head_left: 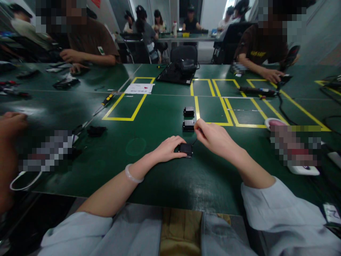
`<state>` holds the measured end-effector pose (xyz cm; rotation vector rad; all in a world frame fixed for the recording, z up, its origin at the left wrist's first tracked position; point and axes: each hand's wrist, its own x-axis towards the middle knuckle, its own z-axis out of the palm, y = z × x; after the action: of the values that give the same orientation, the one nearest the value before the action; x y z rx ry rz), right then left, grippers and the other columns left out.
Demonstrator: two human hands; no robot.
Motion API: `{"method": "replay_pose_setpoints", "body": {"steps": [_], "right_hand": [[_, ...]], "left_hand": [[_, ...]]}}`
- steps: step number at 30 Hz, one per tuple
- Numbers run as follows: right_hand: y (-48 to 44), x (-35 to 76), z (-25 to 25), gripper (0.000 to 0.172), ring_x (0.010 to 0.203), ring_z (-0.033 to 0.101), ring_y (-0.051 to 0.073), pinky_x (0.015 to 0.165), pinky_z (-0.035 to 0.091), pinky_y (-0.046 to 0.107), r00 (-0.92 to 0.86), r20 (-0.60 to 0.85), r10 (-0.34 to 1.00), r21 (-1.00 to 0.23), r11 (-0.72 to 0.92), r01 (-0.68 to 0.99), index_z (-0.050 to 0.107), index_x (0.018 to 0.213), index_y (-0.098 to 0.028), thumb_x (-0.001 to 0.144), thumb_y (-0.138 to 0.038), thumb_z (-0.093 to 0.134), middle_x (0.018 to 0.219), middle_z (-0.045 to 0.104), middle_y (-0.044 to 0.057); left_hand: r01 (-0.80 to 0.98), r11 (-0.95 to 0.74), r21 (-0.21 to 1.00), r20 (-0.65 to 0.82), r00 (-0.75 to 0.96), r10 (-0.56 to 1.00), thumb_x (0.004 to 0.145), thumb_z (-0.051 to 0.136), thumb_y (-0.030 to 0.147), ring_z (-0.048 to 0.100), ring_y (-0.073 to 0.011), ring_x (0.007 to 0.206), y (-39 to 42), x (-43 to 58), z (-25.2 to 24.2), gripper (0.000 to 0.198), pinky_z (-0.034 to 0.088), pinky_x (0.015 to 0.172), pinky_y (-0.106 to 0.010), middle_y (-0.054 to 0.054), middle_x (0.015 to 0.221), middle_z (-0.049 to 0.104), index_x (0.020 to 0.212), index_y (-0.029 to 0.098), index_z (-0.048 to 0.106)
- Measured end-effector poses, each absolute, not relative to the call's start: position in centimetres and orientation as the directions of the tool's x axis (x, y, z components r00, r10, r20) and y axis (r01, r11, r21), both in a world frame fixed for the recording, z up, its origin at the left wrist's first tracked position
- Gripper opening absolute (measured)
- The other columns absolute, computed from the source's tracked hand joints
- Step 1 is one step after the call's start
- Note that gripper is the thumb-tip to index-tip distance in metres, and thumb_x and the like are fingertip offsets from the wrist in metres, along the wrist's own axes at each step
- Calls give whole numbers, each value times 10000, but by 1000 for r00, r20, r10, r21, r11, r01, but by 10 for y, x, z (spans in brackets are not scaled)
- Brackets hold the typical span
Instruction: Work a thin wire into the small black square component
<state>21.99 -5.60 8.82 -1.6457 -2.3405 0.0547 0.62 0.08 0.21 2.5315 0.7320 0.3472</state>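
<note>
On the green table, a small black block [185,150] lies flat between the fingers and thumb of my left hand [170,148], which grips it from the left. My right hand [209,134] is closed in a pinch on a thin dark tool [195,142] that slants down to the block's upper right side. What kind of tool it is cannot be made out. Just beyond my hands stand two similar black blocks with grey tops, one nearer [188,125] and one farther [189,111]. The fingertips of my right hand are close to the nearer one.
Yellow tape outlines [133,119] mark the table. A yellow-handled screwdriver [107,99] and a paper sheet [139,88] lie left of centre. A black tray [176,73] is at the far side, a black rod-shaped tool [257,91] at right. Other people sit around; a hand [13,124] is at far left.
</note>
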Motion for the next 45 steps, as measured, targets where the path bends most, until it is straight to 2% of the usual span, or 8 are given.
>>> {"method": "replay_pose_setpoints", "body": {"steps": [6,12,22,28,33,40,45], "right_hand": [[-57,219,90,205,661,538,163,584,269,275,-317,201,927,-226,359,906,518,1015,-188,947,-263,340,798,642,51],[-56,222,88,217,659,542,165,579,270,273,-343,220,913,-237,391,889,521,990,-205,969,-351,363,785,643,37],[-57,220,89,199,656,527,163,582,276,276,-332,210,919,-234,377,896,500,1036,-182,951,-270,343,812,638,51],[-56,221,87,218,663,541,169,584,271,270,-328,202,923,-243,372,896,509,1012,-197,971,-342,352,790,637,39],[-55,222,87,221,657,539,171,575,264,270,-329,190,925,-206,366,908,504,1041,-190,969,-304,329,797,639,52],[-57,222,88,187,674,548,171,585,281,272,-347,205,915,-234,390,891,482,1051,-191,952,-266,343,842,646,56],[-57,221,89,192,684,556,177,592,286,274,-331,209,920,-226,375,899,493,1022,-195,967,-312,351,824,646,50]], "left_hand": [[432,-743,511,108,825,554,872,606,548,551,-239,984,1,6,2,426,434,862,-353,-70,1071,603,1132,211,580],[433,-745,508,104,827,552,872,602,553,550,-243,985,1,6,4,426,433,861,-355,-74,1069,603,1118,206,580],[438,-732,521,93,824,559,870,606,550,548,-242,991,0,6,5,422,435,866,-358,-74,1078,600,1120,210,581],[440,-745,502,93,829,552,877,597,550,545,-243,992,1,7,4,423,433,867,-358,-77,1081,598,1118,203,576],[440,-740,510,98,824,558,875,601,550,548,-243,987,0,6,4,428,436,858,-355,-75,1074,602,1129,207,576],[435,-733,523,95,825,558,873,602,548,547,-242,994,0,6,4,421,433,866,-357,-73,1079,601,1126,212,578],[436,-733,522,94,825,557,876,592,556,549,-243,987,0,6,4,425,436,864,-362,-75,1085,601,1127,214,576]]}}
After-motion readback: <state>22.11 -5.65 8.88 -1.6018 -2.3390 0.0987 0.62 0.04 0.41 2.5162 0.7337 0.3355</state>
